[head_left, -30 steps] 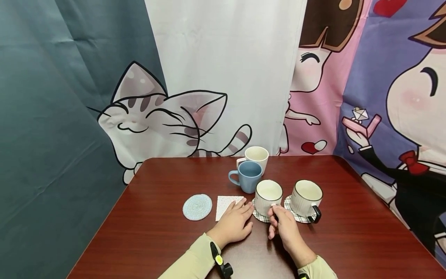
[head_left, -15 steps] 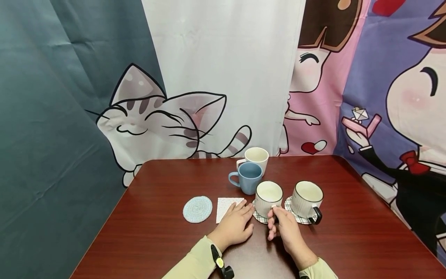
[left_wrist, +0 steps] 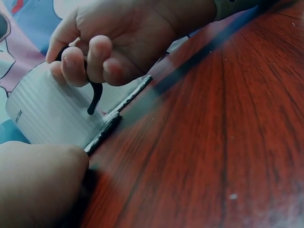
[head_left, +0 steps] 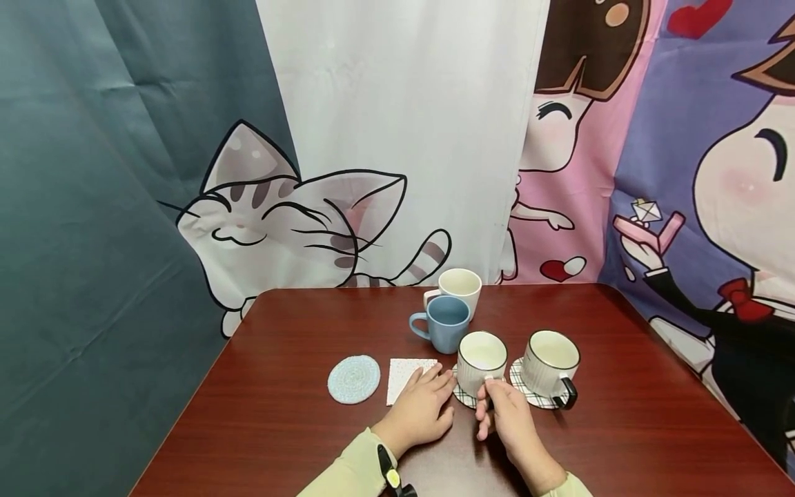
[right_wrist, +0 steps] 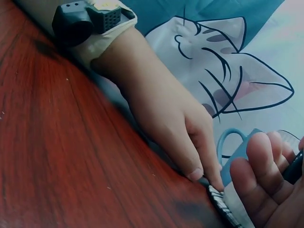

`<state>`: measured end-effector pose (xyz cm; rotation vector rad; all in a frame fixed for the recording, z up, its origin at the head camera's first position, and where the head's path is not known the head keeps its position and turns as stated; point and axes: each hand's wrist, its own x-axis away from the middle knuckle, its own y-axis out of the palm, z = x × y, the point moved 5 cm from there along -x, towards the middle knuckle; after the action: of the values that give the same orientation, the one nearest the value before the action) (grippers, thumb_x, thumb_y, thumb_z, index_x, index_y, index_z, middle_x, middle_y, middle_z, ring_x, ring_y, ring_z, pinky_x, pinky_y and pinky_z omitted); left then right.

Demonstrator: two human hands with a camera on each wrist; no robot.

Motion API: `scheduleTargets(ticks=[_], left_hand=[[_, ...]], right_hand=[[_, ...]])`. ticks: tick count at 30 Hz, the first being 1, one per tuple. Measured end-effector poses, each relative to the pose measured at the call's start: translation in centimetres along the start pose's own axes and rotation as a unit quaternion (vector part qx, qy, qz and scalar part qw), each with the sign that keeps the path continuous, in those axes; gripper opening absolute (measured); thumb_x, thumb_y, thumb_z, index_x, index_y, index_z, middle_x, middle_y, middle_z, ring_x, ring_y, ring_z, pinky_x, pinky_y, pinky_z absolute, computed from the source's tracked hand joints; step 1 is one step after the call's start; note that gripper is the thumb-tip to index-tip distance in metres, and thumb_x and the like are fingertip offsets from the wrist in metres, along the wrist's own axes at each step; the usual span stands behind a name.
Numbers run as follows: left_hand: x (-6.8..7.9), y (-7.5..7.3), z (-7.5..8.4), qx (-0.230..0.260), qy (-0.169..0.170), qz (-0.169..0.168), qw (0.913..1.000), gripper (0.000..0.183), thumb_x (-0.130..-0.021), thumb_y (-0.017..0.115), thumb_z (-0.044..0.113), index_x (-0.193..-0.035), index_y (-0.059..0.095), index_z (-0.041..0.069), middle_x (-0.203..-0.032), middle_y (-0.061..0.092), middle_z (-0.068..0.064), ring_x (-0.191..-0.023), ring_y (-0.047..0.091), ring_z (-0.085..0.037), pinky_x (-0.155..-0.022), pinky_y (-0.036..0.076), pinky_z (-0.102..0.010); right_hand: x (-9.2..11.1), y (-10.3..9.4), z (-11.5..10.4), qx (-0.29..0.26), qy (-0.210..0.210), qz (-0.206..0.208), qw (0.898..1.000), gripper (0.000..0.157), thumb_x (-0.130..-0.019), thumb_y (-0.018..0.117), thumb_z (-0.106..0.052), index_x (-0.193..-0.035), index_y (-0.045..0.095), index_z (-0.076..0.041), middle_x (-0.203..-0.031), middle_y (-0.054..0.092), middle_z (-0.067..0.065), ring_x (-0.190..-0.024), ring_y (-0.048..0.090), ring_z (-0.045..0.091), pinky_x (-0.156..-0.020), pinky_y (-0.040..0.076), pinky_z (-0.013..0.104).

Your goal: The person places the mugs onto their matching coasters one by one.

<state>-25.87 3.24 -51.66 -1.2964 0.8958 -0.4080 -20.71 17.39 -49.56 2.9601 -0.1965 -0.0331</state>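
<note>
A ribbed white mug (head_left: 482, 359) with a dark rim stands on a round plaid coaster (head_left: 462, 396). My right hand (head_left: 511, 417) holds its black handle (left_wrist: 95, 97), fingers curled round it in the left wrist view. To the left, my left hand (head_left: 419, 408) lies with fingers extended, partly over a white speckled square coaster (head_left: 400, 376). In the right wrist view, the left index fingertip meets the edge of the plaid coaster (right_wrist: 222, 207). A matching ribbed mug (head_left: 548, 366) sits on another plaid coaster (head_left: 535, 398) to the right.
Behind the held mug stands a blue mug (head_left: 448, 324), with a plain white mug (head_left: 462, 283) at its back. A round pale blue coaster (head_left: 354, 379) lies at the left of the dark red table (head_left: 261, 414). A printed cloth (head_left: 397, 124) hangs beyond the far edge.
The head view has shifted slightly, so the whole scene sits a little lower in the picture. Both hands and the mugs keep their places on the table.
</note>
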Motion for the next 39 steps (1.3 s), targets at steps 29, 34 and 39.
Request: scheduleTargets(ticks=[29,34,39], left_hand=[[0.0,-1.0,0.8,-0.034,-0.011,0.021,0.9991,0.048,-0.087,0.051,0.037,-0.131,0.053,0.017,-0.134,0.049,0.002,-0.131,0.032,-0.029,-0.101,0.028,-0.052],[0.2,-0.8,0.7,-0.024,-0.009,0.026,0.9993,0.049,-0.086,0.052,0.037,-0.13,0.054,0.017,-0.133,0.05,0.002,-0.13,0.033,-0.03,-0.101,0.027,-0.052],[0.4,-0.9,0.4,-0.004,-0.004,0.04,0.9992,0.042,-0.086,0.054,0.033,-0.124,0.06,0.018,-0.127,0.054,0.003,-0.128,0.036,-0.029,-0.1,0.028,-0.053]], right_hand=[[-0.1,-0.5,-0.6,0.025,0.003,0.038,0.999,0.041,-0.098,0.042,-0.024,-0.084,0.046,0.014,-0.054,0.05,0.012,-0.031,0.046,0.018,-0.032,0.043,0.041],[-0.2,-1.4,-0.8,0.189,-0.013,0.054,0.98,0.041,-0.096,0.043,-0.037,-0.078,0.056,-0.002,-0.061,0.062,0.01,-0.032,0.048,0.021,-0.033,0.042,0.038],[0.1,-2.8,-1.9,0.357,-0.076,0.124,0.923,0.037,-0.092,0.048,-0.047,-0.07,0.06,-0.02,-0.05,0.055,-0.002,-0.04,0.051,0.017,-0.039,0.041,0.032]])
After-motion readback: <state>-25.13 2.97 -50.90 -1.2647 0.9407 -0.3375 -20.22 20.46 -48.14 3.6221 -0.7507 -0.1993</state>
